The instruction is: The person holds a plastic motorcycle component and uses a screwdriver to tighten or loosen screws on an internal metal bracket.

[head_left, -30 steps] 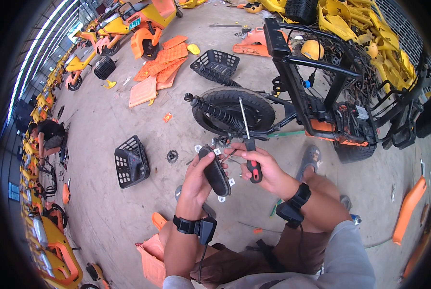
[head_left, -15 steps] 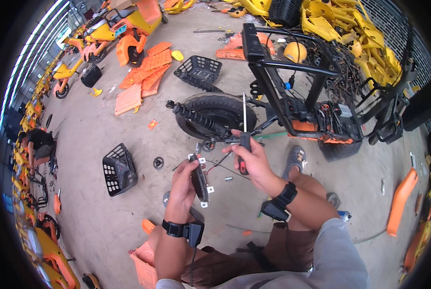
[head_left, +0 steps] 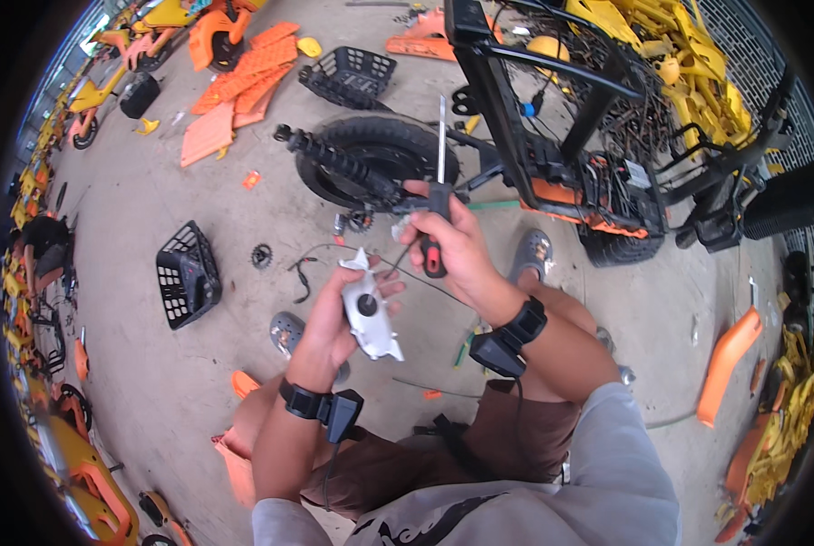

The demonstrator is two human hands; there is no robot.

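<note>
Open concrete floor [head_left: 216, 364] lies left of the hands; the wheel [head_left: 375, 159] and black frame [head_left: 552, 118] block passage ahead.

A grey concrete floor [head_left: 198, 382] carries everything. Directly on it lie two black plastic mesh baskets [head_left: 187, 274] [head_left: 350, 74], a stack of flat orange plastic panels [head_left: 240, 86], a small black toothed sprocket [head_left: 261, 256], a curved orange plastic fender [head_left: 728, 350], and a black rubber-tyred wheel [head_left: 378, 156] of a dismantled bike frame.
</note>
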